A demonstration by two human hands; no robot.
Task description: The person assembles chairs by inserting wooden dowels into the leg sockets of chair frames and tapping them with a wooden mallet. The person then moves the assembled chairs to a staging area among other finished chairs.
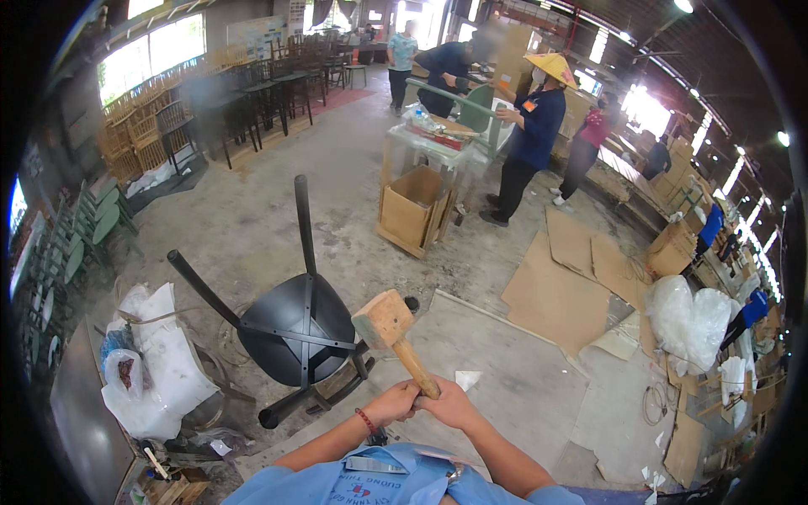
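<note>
A wooden mallet (384, 320) with a block head and a pale round handle points up and away from me. My right hand (453, 404) is closed round the lower end of its handle. Pressed against it, my left hand (394, 404), with a red bead bracelet at the wrist, has its fingers closed; what they hold is hidden. Just beyond, to the left, a black chair (296, 330) with a round seat lies tipped over, its underside and crossed braces showing and two legs pointing away. A small dark round piece (411, 303) sits on the floor beside the mallet head.
At left, a padded surface (156, 337) carries plastic bags. Ahead stands a work table with a cardboard box (410, 206), people around it. Flat cardboard (560, 295) and bundled clear plastic (690, 324) lie at right. Stacked dark chairs (261, 88) line the back left.
</note>
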